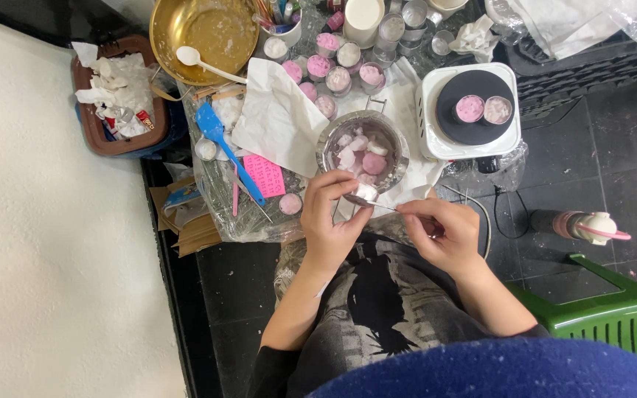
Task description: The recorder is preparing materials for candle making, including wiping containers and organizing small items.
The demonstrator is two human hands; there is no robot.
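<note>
Scraping small tin [363,193] with knife [377,206]

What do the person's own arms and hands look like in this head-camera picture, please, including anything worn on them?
Both forearms are bare, with no sleeves reaching them. The left hand and the right hand wear no gloves, and no rings, watch or bracelets show. A dark short sleeve edge seems to start near each elbow. The top below is grey with a black print.
</note>
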